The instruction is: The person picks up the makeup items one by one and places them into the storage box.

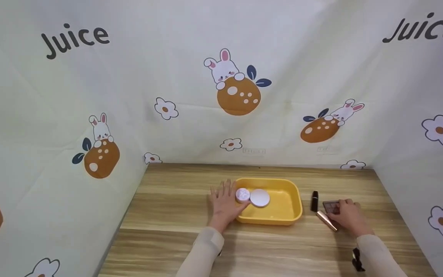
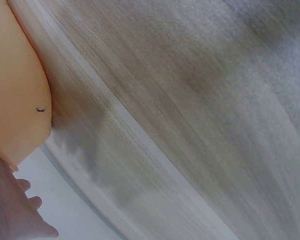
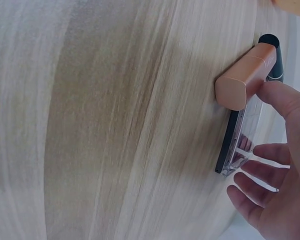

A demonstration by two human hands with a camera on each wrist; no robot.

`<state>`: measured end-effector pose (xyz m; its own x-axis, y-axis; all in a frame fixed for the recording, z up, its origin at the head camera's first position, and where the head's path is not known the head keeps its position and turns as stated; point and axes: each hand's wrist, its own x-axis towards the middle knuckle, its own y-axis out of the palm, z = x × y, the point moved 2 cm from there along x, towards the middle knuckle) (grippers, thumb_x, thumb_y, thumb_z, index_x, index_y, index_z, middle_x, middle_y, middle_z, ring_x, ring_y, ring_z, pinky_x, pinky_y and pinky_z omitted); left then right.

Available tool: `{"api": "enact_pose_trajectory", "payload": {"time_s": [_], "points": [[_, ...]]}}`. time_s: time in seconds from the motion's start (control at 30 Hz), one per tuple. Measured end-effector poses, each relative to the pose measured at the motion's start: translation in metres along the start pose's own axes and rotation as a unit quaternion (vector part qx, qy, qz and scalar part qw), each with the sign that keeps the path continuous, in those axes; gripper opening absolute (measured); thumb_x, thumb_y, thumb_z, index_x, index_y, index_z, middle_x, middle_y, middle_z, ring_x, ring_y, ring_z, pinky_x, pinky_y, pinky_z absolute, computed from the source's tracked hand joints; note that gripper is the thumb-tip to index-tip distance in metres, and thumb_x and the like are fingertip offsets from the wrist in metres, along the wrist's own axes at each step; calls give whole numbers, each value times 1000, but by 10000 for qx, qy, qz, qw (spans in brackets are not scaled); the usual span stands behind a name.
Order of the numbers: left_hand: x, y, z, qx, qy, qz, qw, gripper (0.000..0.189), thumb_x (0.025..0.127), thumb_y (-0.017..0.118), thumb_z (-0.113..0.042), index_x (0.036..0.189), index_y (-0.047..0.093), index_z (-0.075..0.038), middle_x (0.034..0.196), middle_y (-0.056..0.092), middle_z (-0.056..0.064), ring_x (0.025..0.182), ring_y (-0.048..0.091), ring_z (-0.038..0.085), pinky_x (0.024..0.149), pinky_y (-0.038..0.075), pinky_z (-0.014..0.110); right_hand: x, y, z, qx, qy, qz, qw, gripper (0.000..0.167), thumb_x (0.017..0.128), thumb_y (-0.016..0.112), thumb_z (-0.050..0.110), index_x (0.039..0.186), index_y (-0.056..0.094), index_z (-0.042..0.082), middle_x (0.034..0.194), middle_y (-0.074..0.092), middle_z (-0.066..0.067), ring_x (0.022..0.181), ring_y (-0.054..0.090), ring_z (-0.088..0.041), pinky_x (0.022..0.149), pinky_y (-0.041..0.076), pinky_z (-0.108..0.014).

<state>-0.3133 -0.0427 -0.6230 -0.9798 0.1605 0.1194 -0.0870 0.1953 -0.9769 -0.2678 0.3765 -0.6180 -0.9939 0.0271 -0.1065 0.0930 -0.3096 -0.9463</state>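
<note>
A: Any writing to read?
B: "Juice," in dark letters, twice on the printed backdrop (image 1: 183,69). Pale lettering marks the rose-gold lipstick tube (image 3: 250,77), too small to make out.
A: And the makeup palette (image 1: 331,207)?
B: On the wooden table (image 1: 167,192), right of the yellow tray (image 1: 283,209), with the rose-gold tube on its near left and a black tube (image 1: 314,202) to its left.
A: The right hand (image 1: 350,216)?
B: At the palette's right side, fingers apart and loosely bent around it; I can't tell whether they grip.
A: And the left hand (image 1: 226,206)?
B: Fingers spread, grasping nothing, at the tray's left rim, well apart from the palette.
</note>
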Motion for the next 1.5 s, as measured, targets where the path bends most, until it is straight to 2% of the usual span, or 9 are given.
{"api": "enact_pose_trajectory", "payload": {"time_s": [0.33, 0.5, 0.8, 1.23, 1.5], "points": [[2, 2, 2, 0, 4, 3, 10000, 98, 85, 46, -80, 158, 29, -18, 165, 29, 9, 153, 25, 32, 120, 15, 67, -2, 3, 1, -353, 59, -308, 9989, 76, 85, 73, 47, 122, 53, -17, 115, 55, -38, 102, 55, -51, 86, 49, -62], [2, 3, 1, -25, 2, -19, 10000, 96, 85, 48, -78, 158, 30, -18, 165, 29, 9, 153, 25, 33, 120, 14, 68, -1, 2, 2, -220, 197, -295, 9991, 73, 86, 73, 44, 123, 53, -16, 115, 55, -38, 101, 56, -51, 85, 50, -62], [1, 2, 1, -67, 7, -67, 10000, 95, 86, 49, -77, 157, 30, -17, 164, 30, 9, 153, 24, 33, 120, 15, 68, 0, 1, 4, -105, 189, -287, 9994, 69, 83, 74, 37, 123, 53, -16, 113, 56, -37, 96, 57, -49, 79, 51, -61], [0, -2, 1, -62, -10, -49, 10000, 98, 84, 47, -80, 158, 30, -18, 164, 30, 9, 153, 24, 32, 120, 16, 67, 3, -3, 7, -226, 28, -489, 9985, 71, 82, 73, 33, 125, 51, -19, 117, 53, -41, 99, 54, -56, 81, 50, -65], [0, -3, 0, -50, -47, 49, 10000, 97, 84, 48, -79, 157, 31, -16, 165, 29, 9, 153, 24, 33, 120, 15, 67, 5, -7, 11, -235, 54, -426, 9988, 69, 83, 72, 31, 126, 50, -18, 118, 52, -42, 101, 53, -56, 82, 50, -65]]}}
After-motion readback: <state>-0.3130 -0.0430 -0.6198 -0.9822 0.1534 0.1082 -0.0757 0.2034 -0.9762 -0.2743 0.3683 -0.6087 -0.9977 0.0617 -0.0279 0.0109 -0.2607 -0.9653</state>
